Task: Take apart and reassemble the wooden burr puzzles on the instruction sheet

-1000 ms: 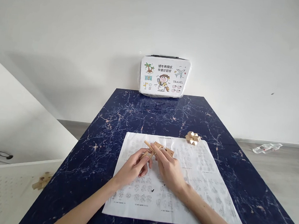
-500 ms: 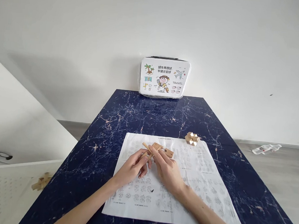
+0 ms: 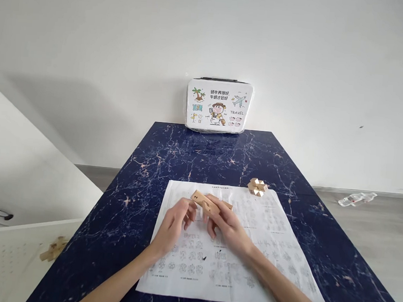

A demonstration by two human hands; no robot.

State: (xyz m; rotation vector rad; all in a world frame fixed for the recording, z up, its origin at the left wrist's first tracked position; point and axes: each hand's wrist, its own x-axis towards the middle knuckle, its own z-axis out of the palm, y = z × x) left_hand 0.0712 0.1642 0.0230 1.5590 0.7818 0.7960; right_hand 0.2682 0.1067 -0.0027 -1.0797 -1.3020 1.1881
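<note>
A wooden piece (image 3: 202,202) marked with a 2 is gripped by my right hand (image 3: 226,221) over the upper part of the printed sheet (image 3: 239,286). My left hand (image 3: 178,217) is at the piece's left end, its fingers curled; whether they grip anything is hidden. Behind my right fingers, another wooden piece (image 3: 228,204) lies on the sheet, partly covered. An assembled wooden puzzle (image 3: 257,187) with pointed facets sits at the sheet's top right corner.
A white case (image 3: 219,106) with cartoon prints stands at the far edge of the dark blue marbled table (image 3: 173,153). Lower left, beyond the table, wooden pieces (image 3: 53,248) lie on a white surface. A clear plastic item (image 3: 357,199) lies on the floor at right.
The held wood has turned so its broad numbered face shows. My left hand has drawn slightly back, its fingers more curled, and my right fingers now cover more of the pieces behind.
</note>
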